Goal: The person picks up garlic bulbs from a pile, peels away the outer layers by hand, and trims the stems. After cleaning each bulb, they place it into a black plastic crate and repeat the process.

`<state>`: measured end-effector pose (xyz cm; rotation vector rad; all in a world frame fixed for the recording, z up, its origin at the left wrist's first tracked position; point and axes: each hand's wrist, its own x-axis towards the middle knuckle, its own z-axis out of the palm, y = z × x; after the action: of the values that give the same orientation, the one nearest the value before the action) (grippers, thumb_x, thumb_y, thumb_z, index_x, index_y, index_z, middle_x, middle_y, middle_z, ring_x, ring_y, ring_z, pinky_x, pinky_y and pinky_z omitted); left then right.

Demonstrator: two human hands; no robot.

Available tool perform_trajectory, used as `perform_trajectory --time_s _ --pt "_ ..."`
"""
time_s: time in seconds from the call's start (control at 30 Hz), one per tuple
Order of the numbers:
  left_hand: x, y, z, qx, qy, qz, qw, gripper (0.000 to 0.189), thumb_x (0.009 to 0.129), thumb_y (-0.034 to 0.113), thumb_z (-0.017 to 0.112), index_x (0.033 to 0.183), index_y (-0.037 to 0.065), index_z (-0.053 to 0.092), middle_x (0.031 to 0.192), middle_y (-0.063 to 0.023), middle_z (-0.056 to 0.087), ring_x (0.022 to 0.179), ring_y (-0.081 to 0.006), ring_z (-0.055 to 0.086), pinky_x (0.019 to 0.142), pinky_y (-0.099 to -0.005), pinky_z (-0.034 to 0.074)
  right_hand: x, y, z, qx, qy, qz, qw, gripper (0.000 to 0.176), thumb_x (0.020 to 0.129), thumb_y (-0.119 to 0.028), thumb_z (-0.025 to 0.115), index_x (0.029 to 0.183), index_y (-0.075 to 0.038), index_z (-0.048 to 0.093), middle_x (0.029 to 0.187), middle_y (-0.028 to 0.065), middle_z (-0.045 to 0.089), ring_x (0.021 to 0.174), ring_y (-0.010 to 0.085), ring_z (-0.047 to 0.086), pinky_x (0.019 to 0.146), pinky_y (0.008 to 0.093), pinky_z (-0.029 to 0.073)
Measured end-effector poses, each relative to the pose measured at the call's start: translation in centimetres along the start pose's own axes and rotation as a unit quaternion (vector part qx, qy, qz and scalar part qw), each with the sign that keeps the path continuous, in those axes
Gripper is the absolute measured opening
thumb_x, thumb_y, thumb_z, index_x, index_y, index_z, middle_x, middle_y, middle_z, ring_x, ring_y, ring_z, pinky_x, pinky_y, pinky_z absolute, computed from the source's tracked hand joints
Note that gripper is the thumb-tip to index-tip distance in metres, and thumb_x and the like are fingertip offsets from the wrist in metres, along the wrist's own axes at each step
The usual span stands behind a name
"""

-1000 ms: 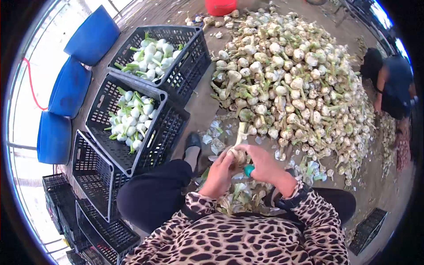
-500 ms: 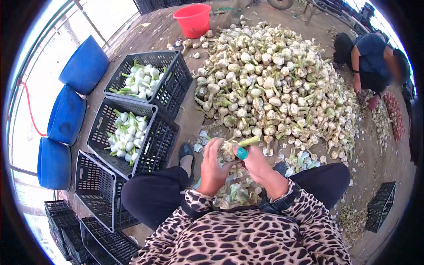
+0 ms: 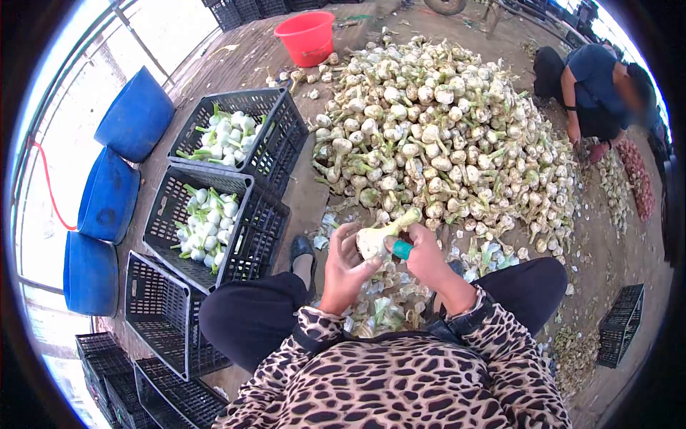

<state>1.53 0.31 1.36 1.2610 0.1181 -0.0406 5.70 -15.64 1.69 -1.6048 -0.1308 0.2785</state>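
Note:
In front of my lap, my left hand (image 3: 344,270) grips the round end of a garlic bulb (image 3: 370,244) between thumb and fingers. The bulb's pale green stalk points up and to the right. My right hand (image 3: 429,263) is closed at the stalk side, with a teal wrap (image 3: 401,249) around its thumb. Whether a small blade sits in that hand cannot be made out. Just beyond both hands rises a large heap of unpeeled garlic (image 3: 436,136). Loose garlic skins (image 3: 386,314) lie on the ground between my legs.
Black crates with peeled white garlic (image 3: 211,222) stand at my left, near another black crate (image 3: 157,300). Blue tubs (image 3: 107,193) line the left wall. A red bucket (image 3: 307,39) sits behind the heap. A co-worker (image 3: 600,89) crouches at the right, near red-skinned bulbs (image 3: 634,179).
The bulb now shows a smoother, whiter surface than its earlier brownish skin, and its stalk tilts more steeply upward. My right hand has shifted slightly right. The view has moved a little.

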Motion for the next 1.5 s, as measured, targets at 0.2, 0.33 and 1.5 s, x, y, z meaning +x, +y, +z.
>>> perform_trajectory --time_s 0.2,0.33,1.5 --pt "0.4 -0.8 -0.2 0.001 -0.010 -0.001 1.000 0.073 0.068 0.002 0.076 0.129 0.004 0.035 0.122 -0.0145 0.048 0.114 -0.0211 0.050 0.095 -0.0324 0.043 -0.5 -0.6 -0.3 0.108 -0.015 0.085 0.990 0.021 0.086 -0.021 0.065 0.094 -0.002 0.063 0.080 0.0012 0.061 0.069 0.0071 0.053 0.057 0.0242 0.041" --pt "0.4 -0.3 -0.1 0.315 -0.003 0.107 0.943 0.072 0.062 -0.002 0.077 0.125 0.000 0.041 0.120 -0.0113 0.050 0.112 -0.0184 0.051 0.096 -0.0315 0.043 -0.5 -0.6 0.3 0.158 -0.005 0.149 0.976 0.023 0.085 -0.025 0.066 0.091 -0.003 0.064 0.078 -0.0002 0.060 0.068 0.0057 0.052 0.053 0.0236 0.040" --pt "0.4 -2.0 0.5 -0.241 -0.084 -0.179 0.950 0.039 0.097 0.037 0.042 0.123 0.008 0.046 0.113 -0.0067 0.058 0.101 -0.0184 0.058 0.080 -0.0306 0.050 -1.3 -1.8 -2.0 -0.033 -0.032 -0.085 0.995 0.021 0.082 -0.002 0.061 0.102 -0.002 0.062 0.091 0.0082 0.065 0.078 0.0196 0.061 0.071 0.0273 0.046"
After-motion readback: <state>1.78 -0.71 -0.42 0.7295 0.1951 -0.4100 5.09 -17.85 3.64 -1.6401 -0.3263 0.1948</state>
